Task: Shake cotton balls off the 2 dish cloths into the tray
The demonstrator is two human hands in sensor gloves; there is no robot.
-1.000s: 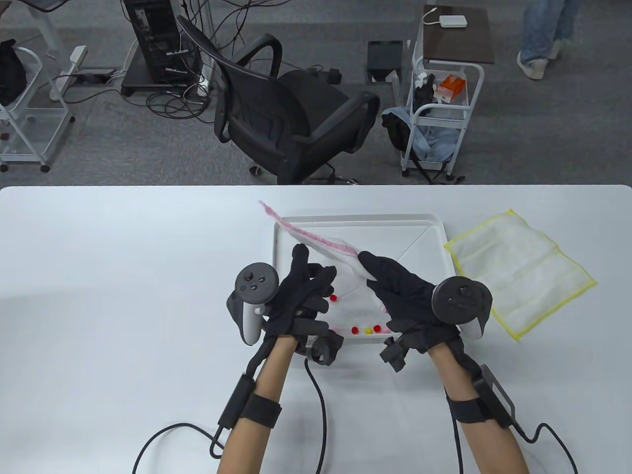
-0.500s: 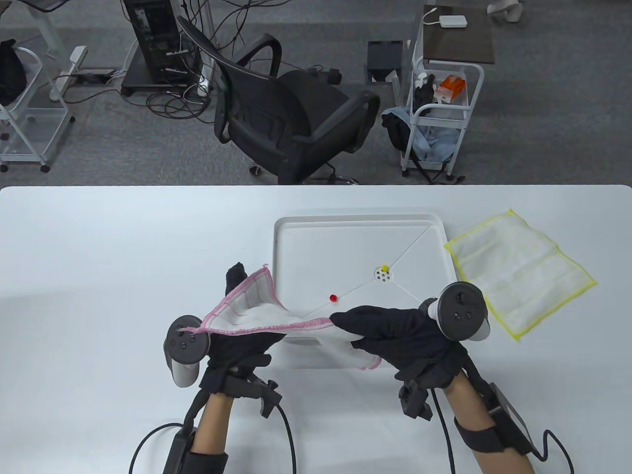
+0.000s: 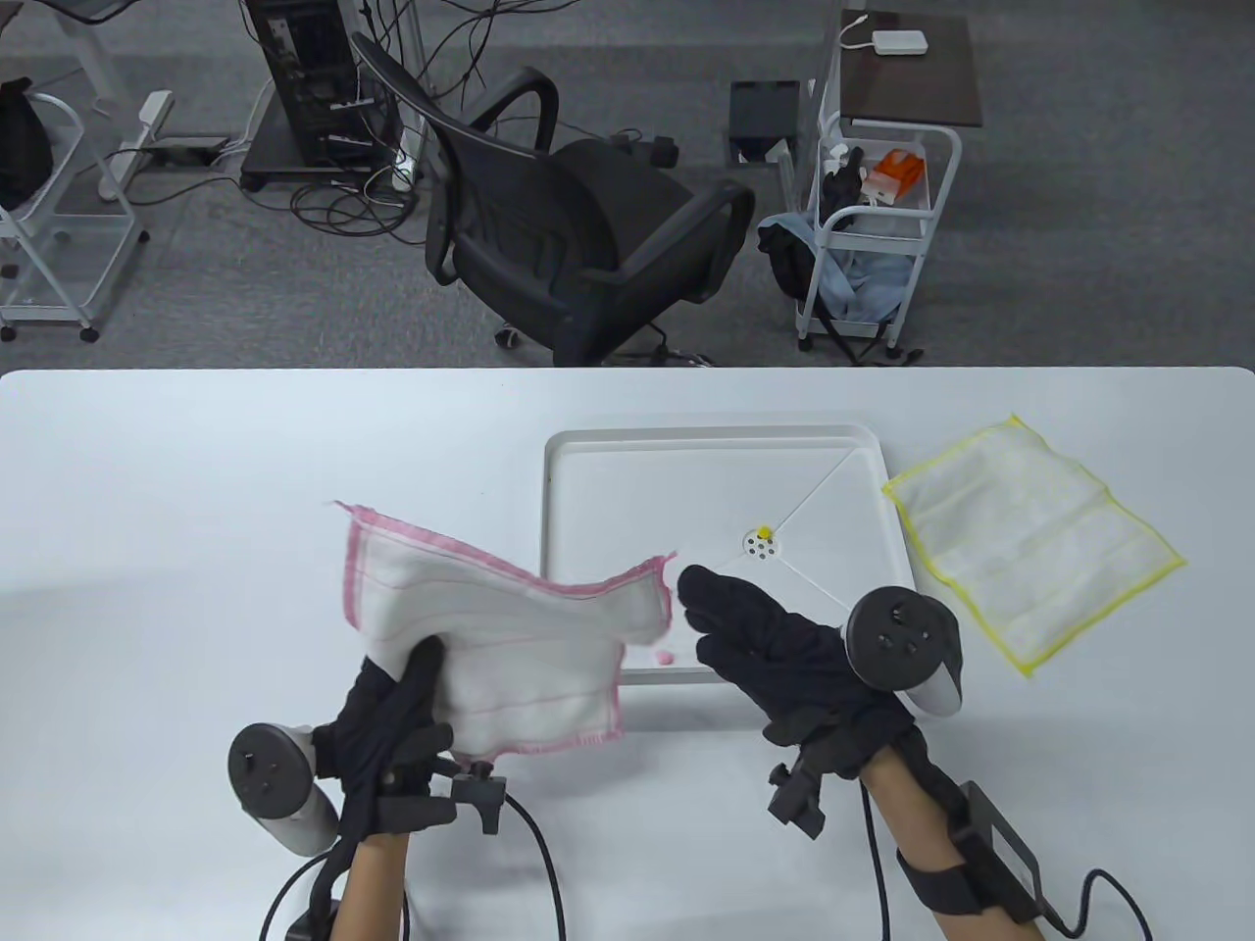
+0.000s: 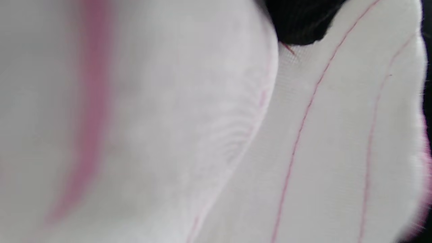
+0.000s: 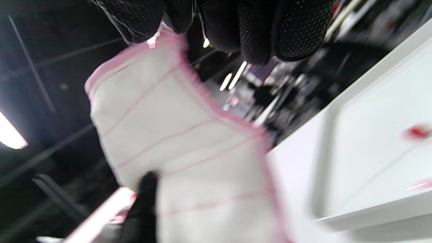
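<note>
My left hand [image 3: 407, 686] grips the pink-edged dish cloth [image 3: 490, 637] from below, thumb on top, and holds it up left of the white tray [image 3: 716, 438]. That cloth [image 4: 303, 141] fills the left wrist view under a black fingertip [image 4: 300, 23]. My right hand [image 3: 701, 613] hovers over the tray's front left, fingers straight, tips just beside the cloth's right corner [image 5: 189, 141]. A yellow ball [image 3: 764, 532] sits at the tray's drain. A pink ball [image 3: 664, 657] lies by the front rim and a red ball [image 5: 417, 131] lies on the tray floor. The yellow-edged cloth [image 3: 1029, 549] lies flat.
The yellow-edged cloth lies right of the tray, near the table's right end. Beyond the table's far edge stand a black office chair [image 3: 578, 225] and a white cart [image 3: 873, 225]. Cables trail from both wrists to the near edge.
My left hand has carried the pink-edged cloth left, off the tray. My right hand has let go of its end and now has straight fingers. The cloth has spread out.
</note>
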